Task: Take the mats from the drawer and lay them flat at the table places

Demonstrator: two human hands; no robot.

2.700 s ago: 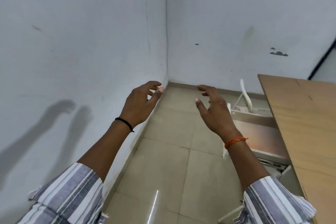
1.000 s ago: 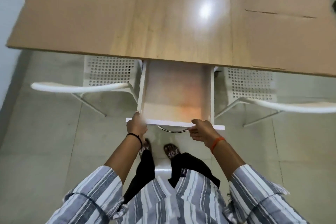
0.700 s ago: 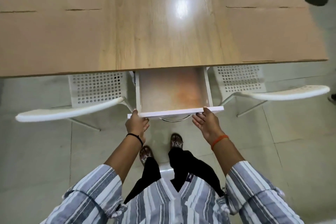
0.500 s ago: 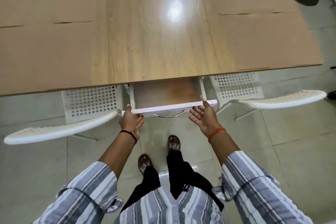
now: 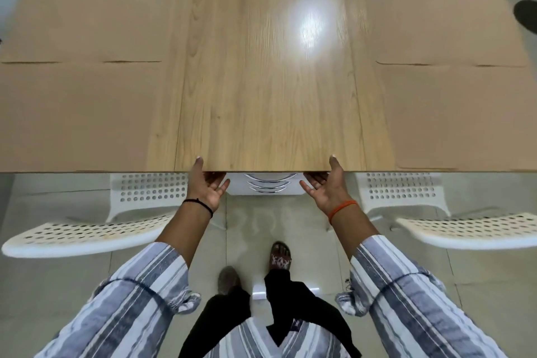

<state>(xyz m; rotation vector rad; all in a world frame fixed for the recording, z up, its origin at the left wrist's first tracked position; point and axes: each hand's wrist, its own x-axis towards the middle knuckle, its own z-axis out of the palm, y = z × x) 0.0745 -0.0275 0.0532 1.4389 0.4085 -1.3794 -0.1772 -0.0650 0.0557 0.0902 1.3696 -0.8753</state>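
Drawer shut under table near edge, btwn both hands; L hand & R hand spread, palms up, gripping nothing; four mats flat at places: near-left mat, near-right mat; neither hand nearer.

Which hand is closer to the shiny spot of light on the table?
The right hand. The glare sits right of the table's middle, so the left hand, at the near edge too, is farther.
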